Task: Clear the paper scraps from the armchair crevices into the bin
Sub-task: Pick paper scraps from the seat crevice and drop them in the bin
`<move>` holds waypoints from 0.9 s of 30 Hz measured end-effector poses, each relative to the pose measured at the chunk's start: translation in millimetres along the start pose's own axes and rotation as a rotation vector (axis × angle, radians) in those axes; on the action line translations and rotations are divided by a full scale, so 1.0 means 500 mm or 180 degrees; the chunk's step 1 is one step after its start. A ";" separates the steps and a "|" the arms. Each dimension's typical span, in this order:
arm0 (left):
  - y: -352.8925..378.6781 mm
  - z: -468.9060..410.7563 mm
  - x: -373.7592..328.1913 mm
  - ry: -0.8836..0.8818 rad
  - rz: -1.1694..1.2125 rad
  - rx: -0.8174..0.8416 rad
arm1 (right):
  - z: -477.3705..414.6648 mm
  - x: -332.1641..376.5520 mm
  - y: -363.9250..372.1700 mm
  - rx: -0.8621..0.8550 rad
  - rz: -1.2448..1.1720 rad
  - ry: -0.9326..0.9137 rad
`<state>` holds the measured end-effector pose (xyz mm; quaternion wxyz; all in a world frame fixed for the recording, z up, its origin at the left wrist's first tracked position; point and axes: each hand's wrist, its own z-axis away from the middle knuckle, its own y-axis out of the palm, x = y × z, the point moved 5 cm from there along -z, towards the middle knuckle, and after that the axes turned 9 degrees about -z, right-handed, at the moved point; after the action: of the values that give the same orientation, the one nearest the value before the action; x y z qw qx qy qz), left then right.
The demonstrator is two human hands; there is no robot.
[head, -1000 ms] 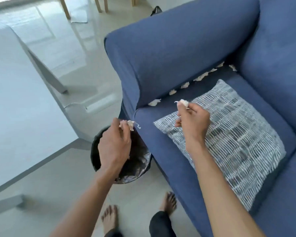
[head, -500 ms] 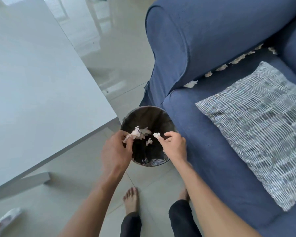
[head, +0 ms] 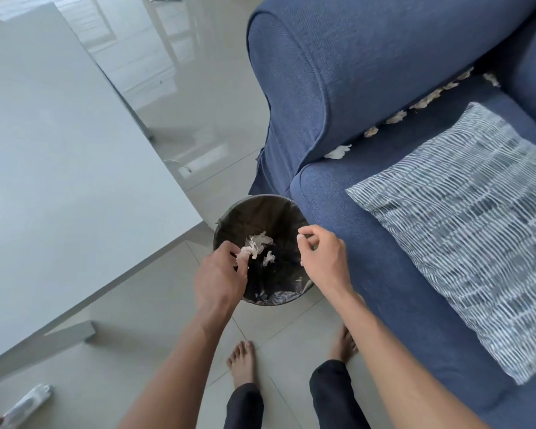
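Observation:
A round bin [head: 270, 300] with a black liner stands on the floor against the front left corner of the blue armchair [head: 338, 82]. Over its left rim, my left hand [head: 218, 275] pinches a bunch of white paper scraps [head: 252, 246]. My right hand [head: 322, 258] hovers over the right rim with its fingers loosely curled and nothing in them. A small scrap [head: 269, 257] lies inside the bin. Several more scraps [head: 338, 151] line the crevice between the armrest and the seat, running back to the far corner.
A blue-and-white striped cushion [head: 464, 218] lies on the seat. A white table [head: 59, 150] fills the left side, its edge close to the bin. My bare feet [head: 242, 363] stand on the glossy tiled floor just below the bin. Something white [head: 28, 404] lies at the bottom left.
Both hands moved from the seat to above the bin as my view dropped toward it. The scrap pinched in my right hand is gone from its fingers. My left hand still holds its scraps.

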<state>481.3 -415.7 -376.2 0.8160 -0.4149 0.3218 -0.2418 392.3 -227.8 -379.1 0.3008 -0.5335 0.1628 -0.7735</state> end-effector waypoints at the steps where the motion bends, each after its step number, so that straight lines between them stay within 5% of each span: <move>1: 0.008 -0.001 -0.004 -0.0012 -0.0022 0.0068 | -0.003 0.002 -0.006 0.0007 0.0009 -0.0026; 14: -0.079 -0.014 -0.155 0.0059 0.0090 -0.0376 | -0.064 0.110 -0.205 -0.0069 -0.0565 -0.0503; 21: -0.186 -0.013 -0.433 0.0682 0.0179 -0.0765 | -0.187 0.161 -0.485 -0.0660 -0.1274 -0.0487; 27: -0.167 -0.050 -0.715 0.1351 0.0178 -0.0941 | -0.313 0.091 -0.683 -0.0953 -0.1031 -0.0393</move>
<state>210.7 -237.3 -201.9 0.6671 -0.4605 0.5290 -0.2511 136.8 -6.0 -209.2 0.0996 -0.6377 0.1692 -0.7448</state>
